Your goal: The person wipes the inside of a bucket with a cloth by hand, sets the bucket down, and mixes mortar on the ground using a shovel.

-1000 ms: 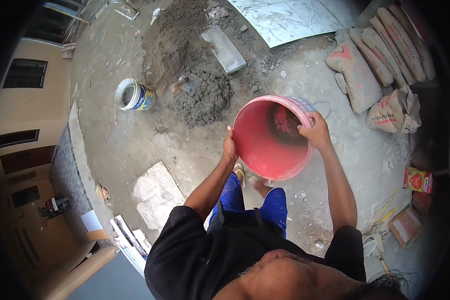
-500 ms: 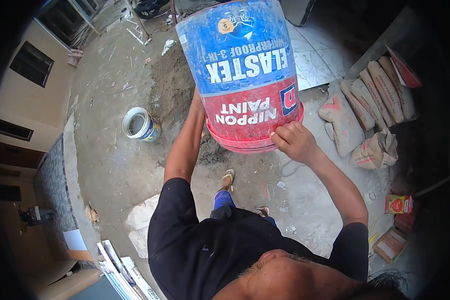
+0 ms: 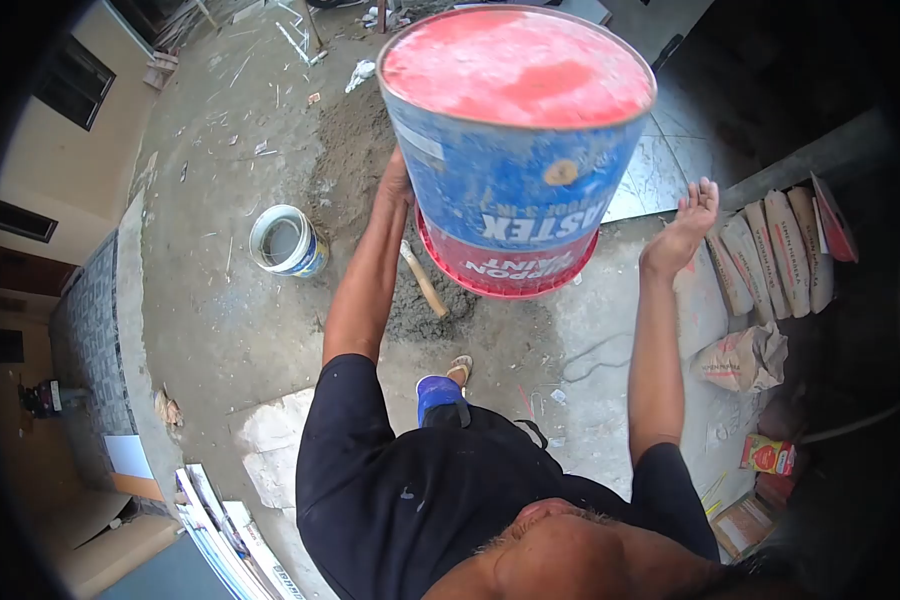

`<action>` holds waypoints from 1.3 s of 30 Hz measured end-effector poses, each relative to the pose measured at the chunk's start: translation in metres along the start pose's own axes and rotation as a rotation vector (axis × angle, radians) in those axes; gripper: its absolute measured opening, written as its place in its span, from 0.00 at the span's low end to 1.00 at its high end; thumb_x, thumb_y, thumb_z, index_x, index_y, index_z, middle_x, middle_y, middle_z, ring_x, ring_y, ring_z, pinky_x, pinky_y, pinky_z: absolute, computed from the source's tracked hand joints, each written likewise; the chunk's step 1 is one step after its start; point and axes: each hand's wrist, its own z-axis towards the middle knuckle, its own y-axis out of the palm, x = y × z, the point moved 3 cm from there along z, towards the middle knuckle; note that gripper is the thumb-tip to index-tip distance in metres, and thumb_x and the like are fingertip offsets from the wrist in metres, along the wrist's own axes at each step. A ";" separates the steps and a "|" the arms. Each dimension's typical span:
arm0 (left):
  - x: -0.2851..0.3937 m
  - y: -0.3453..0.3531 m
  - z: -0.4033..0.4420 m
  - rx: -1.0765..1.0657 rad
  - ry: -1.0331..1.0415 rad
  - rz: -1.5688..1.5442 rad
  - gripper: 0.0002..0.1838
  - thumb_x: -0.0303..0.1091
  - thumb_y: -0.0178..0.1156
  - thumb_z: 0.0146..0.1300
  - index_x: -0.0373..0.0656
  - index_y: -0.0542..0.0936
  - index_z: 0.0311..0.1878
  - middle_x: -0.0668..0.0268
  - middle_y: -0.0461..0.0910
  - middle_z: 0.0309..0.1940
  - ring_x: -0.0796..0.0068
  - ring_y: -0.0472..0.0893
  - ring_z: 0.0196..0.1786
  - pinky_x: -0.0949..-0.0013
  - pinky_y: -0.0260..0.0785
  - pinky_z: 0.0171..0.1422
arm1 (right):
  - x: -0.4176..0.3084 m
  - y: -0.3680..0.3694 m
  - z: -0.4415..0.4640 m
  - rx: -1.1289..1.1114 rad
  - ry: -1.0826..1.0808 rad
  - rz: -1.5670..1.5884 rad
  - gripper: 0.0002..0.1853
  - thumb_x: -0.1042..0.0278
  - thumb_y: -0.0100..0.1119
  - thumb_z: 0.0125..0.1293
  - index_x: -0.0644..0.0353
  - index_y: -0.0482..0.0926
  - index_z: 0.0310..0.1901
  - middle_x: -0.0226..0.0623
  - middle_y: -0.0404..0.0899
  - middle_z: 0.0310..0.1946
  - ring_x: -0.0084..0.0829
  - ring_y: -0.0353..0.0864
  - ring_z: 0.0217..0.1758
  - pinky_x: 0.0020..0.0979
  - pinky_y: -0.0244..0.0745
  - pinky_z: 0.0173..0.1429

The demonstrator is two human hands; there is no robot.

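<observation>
A large blue and red paint bucket (image 3: pixel 510 180) is raised upside down in front of me, its pinkish, dusty base facing up and its red rim lowest. My left hand (image 3: pixel 397 178) is at the bucket's left side, its fingers mostly hidden behind it. My right hand (image 3: pixel 685 232) is off the bucket, to its right, with the palm turned up and nothing in it. Beneath and beside the bucket lies a heap of wet grey mortar (image 3: pixel 405 312), with a wooden handle (image 3: pixel 426 283) sticking out of it.
A small white pail (image 3: pixel 288 242) with grey liquid stands left of the mortar. Cement bags (image 3: pixel 785 250) lean at the right, near a crumpled paper bag (image 3: pixel 745 358). White strips (image 3: pixel 232 545) lie at lower left. Pale tiles (image 3: pixel 660 165) lie behind the bucket.
The bucket has gone from mouth-up between both hands to upside down and higher. My right hand has let go of it and moved right. The wooden handle now shows below it.
</observation>
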 end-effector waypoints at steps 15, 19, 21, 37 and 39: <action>0.040 -0.011 0.044 0.190 0.258 0.022 0.29 0.56 0.53 0.73 0.36 0.80 0.57 0.60 0.85 0.47 0.70 0.84 0.44 0.69 0.77 0.49 | 0.054 0.071 0.060 0.335 0.762 0.677 0.31 0.45 0.36 0.80 0.60 0.59 0.73 0.42 0.67 0.69 0.37 0.66 0.73 0.41 0.63 0.76; 0.055 -0.043 0.045 0.035 0.334 -0.265 0.21 0.41 0.56 0.69 0.34 0.79 0.57 0.59 0.85 0.46 0.68 0.85 0.43 0.68 0.79 0.48 | 0.031 0.042 0.121 -0.070 0.546 0.661 0.38 0.36 0.29 0.79 0.64 0.59 0.74 0.44 0.67 0.71 0.38 0.67 0.73 0.42 0.56 0.78; 0.053 -0.037 0.028 0.139 0.222 -0.137 0.21 0.41 0.55 0.70 0.34 0.79 0.56 0.59 0.85 0.46 0.68 0.85 0.42 0.69 0.79 0.48 | 0.054 0.039 0.108 -0.017 0.387 0.342 0.44 0.31 0.27 0.76 0.67 0.55 0.75 0.45 0.64 0.73 0.41 0.63 0.75 0.43 0.54 0.79; 0.062 -0.043 0.027 0.151 0.213 -0.015 0.32 0.61 0.48 0.75 0.38 0.79 0.56 0.61 0.84 0.45 0.73 0.83 0.44 0.66 0.79 0.49 | 0.021 0.107 0.082 0.079 0.887 0.740 0.35 0.38 0.31 0.80 0.60 0.62 0.72 0.43 0.70 0.68 0.38 0.72 0.68 0.42 0.66 0.73; 0.033 -0.099 0.057 -0.094 0.321 -0.167 0.26 0.52 0.51 0.76 0.38 0.77 0.60 0.59 0.83 0.50 0.70 0.83 0.48 0.63 0.80 0.52 | 0.006 0.103 0.109 -0.226 0.605 0.515 0.49 0.23 0.31 0.71 0.60 0.54 0.77 0.47 0.61 0.74 0.42 0.64 0.75 0.41 0.59 0.78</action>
